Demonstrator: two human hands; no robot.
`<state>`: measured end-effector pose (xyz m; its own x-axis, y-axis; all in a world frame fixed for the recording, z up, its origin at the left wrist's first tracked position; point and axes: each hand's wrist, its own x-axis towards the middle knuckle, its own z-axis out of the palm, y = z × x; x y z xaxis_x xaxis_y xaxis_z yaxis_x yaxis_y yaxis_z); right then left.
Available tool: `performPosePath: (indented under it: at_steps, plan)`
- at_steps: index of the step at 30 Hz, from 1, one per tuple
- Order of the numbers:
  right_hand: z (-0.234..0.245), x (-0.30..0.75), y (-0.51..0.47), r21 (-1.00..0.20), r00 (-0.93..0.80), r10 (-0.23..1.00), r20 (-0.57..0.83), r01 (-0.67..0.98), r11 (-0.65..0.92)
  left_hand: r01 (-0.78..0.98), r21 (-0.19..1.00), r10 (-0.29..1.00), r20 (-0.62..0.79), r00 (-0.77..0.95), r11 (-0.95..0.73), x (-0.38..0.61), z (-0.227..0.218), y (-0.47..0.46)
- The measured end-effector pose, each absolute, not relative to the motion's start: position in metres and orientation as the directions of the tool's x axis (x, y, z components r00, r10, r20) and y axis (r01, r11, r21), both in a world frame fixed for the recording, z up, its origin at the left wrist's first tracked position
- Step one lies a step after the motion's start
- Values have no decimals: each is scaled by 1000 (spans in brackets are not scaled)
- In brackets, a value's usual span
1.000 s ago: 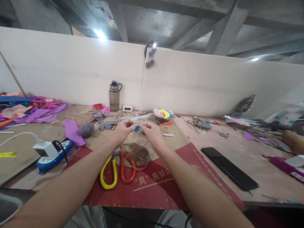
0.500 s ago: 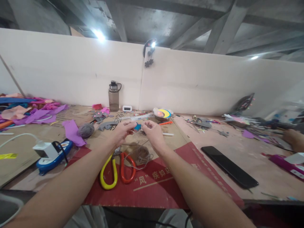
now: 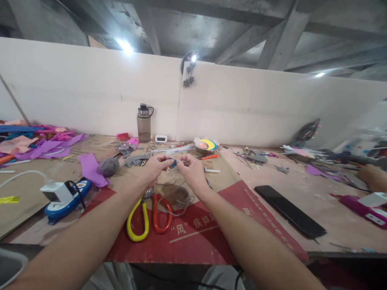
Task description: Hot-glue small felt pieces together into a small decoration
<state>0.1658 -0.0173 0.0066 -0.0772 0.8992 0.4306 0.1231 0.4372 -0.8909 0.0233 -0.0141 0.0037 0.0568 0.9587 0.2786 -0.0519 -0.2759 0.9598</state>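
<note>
Over the cardboard, my left hand (image 3: pixel 157 167) and my right hand (image 3: pixel 192 172) meet fingertip to fingertip. Both pinch a small blue piece (image 3: pixel 173 163), perhaps cloth or felt; the fingers cover most of it. Just below the hands lie scissors with one yellow and one red handle (image 3: pixel 146 219), blades partly hidden by my left wrist. A loose coil of thin grey cord (image 3: pixel 182 196) rests to their right. Beside my right hand is a white stick (image 3: pixel 213 170) with a blue end.
A grey yarn ball (image 3: pixel 109 166) and a blue power strip (image 3: pixel 68 201) are on the left, near purple scraps (image 3: pixel 92 169). A bottle (image 3: pixel 144 124) stands by the partition. A black phone (image 3: pixel 290 210) lies right; another person's hand (image 3: pixel 373 177) is at the far right.
My fingertips have closed in on the blue piece, so less of it shows. The right hand has turned slightly, and the white stick's blue end has come into sight.
</note>
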Motion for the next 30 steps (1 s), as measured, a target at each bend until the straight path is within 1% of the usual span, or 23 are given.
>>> performPosePath:
  at_steps: [6, 16, 30]
  plan:
    - [4, 166, -17, -888, -89, 897, 432, 131, 441, -58, 958, 957, 285, 48, -282, 23, 3, -13]
    - [2, 166, -17, -883, -88, 891, 446, 121, 454, 9, 948, 948, 318, 30, -319, 25, 3, -15]
    - [1, 165, -17, -908, -87, 911, 403, 85, 409, 46, 947, 948, 319, 18, -319, 25, 5, -18]
